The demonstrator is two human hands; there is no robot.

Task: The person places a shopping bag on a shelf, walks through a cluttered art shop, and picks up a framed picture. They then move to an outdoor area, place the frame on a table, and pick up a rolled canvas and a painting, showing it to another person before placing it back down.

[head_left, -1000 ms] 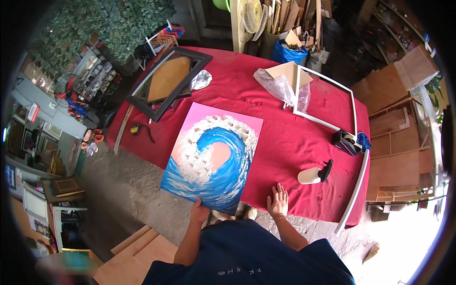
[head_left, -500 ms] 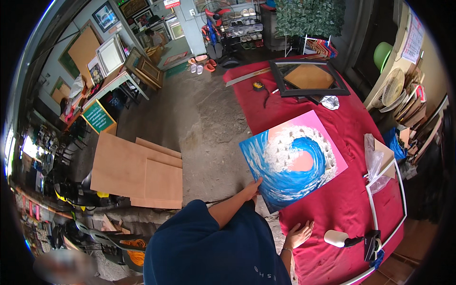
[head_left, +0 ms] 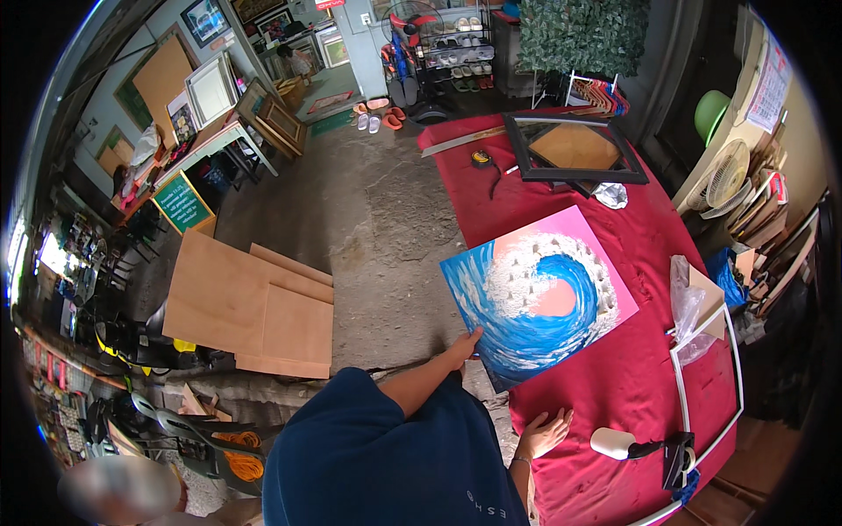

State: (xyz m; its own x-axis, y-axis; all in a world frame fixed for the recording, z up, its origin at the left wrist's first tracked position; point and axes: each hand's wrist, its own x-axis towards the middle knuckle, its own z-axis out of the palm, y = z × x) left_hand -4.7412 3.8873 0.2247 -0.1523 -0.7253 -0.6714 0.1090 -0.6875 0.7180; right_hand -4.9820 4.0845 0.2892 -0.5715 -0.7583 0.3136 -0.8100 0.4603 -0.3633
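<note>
A square canvas painting [head_left: 544,302] of a blue and white wave on a pink ground rests on the red cloth, its near left corner jutting past the table edge. My left hand [head_left: 465,347] is closed on the painting's left edge, thumb on top and the other fingers hidden below. Apart from the painting, my right hand [head_left: 545,433] is over the cloth near the table's front edge, fingers stretched and holding nothing. To its right lie a white roll [head_left: 613,443] and a black tool [head_left: 679,461] whose kind I cannot make out.
The red-covered table [head_left: 474,210] bears a black picture frame [head_left: 574,174], a tape measure [head_left: 481,159], a long metal ruler [head_left: 463,140] and crumpled foil [head_left: 610,195]. White frame strips [head_left: 738,368] and clear plastic [head_left: 690,307] lie at the right. Brown boards [head_left: 219,294] are at the left.
The view has shifted slightly. My left hand keeps its grip on the painting, and my right hand stays open over the cloth.
</note>
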